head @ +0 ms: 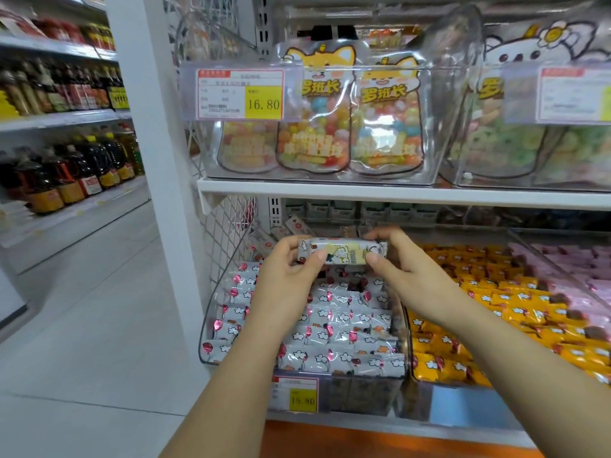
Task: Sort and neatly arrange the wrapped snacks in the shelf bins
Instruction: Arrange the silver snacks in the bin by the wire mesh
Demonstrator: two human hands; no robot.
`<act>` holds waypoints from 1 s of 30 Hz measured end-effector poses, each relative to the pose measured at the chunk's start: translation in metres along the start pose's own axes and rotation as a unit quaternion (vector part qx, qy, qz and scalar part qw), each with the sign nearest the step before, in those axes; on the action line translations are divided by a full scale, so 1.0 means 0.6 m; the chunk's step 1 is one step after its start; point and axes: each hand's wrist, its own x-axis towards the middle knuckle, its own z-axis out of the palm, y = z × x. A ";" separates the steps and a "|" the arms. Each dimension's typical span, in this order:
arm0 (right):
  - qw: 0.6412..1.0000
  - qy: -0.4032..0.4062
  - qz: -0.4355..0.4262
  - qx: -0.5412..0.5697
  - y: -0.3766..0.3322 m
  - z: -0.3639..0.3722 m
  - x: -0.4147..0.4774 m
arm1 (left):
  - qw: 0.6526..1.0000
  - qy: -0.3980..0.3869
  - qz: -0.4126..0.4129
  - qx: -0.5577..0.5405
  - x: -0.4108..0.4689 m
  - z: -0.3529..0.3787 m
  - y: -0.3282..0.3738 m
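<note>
In the middle of the frame, left hand (287, 259) and right hand (395, 256) pinched a white snack bar (342, 251) with their fingers, above the white-wrapper bin (211, 312)

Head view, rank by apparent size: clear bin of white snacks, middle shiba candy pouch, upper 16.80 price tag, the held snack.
1. clear bin of white snacks
2. middle shiba candy pouch
3. upper 16.80 price tag
4. held snack
Tag and snack look equally wide, the snack far thinner. The snack is nearer the camera, so true order is unsure.
</note>
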 end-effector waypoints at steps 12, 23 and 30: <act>0.989 0.022 0.047 -0.141 0.049 -0.016 0.001 | 0.947 0.012 0.087 0.309 0.031 0.028 0.024; 0.991 0.023 0.038 -0.123 0.056 -0.019 0.004 | 0.844 -0.111 0.143 0.505 0.076 0.065 0.059; 0.993 0.020 0.049 -0.102 0.058 -0.018 0.006 | 0.832 -0.259 0.111 0.478 0.093 0.086 0.076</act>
